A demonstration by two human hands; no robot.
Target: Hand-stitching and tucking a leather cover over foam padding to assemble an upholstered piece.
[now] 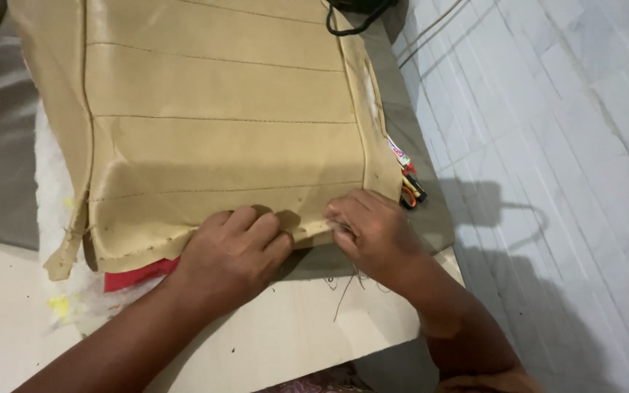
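Tan stitched cover [220, 124]: near hem pinched by left hand [233, 251], fingers curled; right hand [373, 233] just beside it, gripping same hem; red fabric [140, 274] left of left hand.

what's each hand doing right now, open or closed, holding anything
Left hand: closed, pinching the near edge of the tan stitched cover.
Right hand: closed on the same edge, fingers curled; a loose thread hangs below it.

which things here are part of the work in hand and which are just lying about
In hand:
- tan stitched cover, near edge pinched by both hands
- left hand
- right hand
- loose thread hanging by the right hand

Lying about:
- red piece under the cover
- small coloured items at the cover's right edge
- black cord
- white board
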